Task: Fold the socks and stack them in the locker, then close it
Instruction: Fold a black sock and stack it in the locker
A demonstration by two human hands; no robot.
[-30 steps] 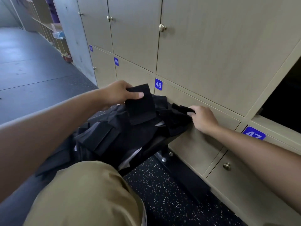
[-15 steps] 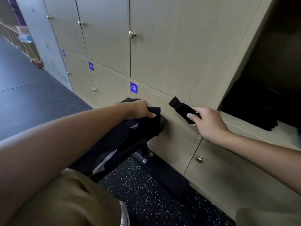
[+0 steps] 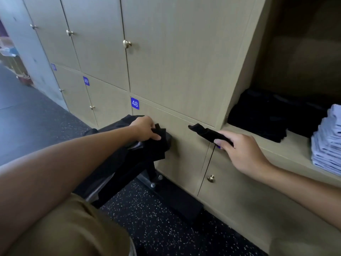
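My right hand (image 3: 239, 152) grips a folded black sock (image 3: 204, 133) in the air, just left of the open locker (image 3: 287, 143). Inside the locker lies a dark pile of folded black socks (image 3: 262, 115), with a stack of pale folded cloth (image 3: 328, 141) at its right. My left hand (image 3: 145, 129) holds another black sock (image 3: 158, 143) on top of the heap of black socks on the bench (image 3: 120, 163) in front of me.
Shut beige lockers with brass knobs (image 3: 127, 43) fill the wall; one carries a blue tag 48 (image 3: 134, 103). The bench's metal foot (image 3: 156, 180) is bolted to the dark speckled floor. My knee in tan shorts (image 3: 64, 228) fills the lower left.
My right hand lifted the folded sock off the heap and carried it right toward the open locker. My left hand lowered its sock onto the heap. The view swung right, showing the locker's inside.
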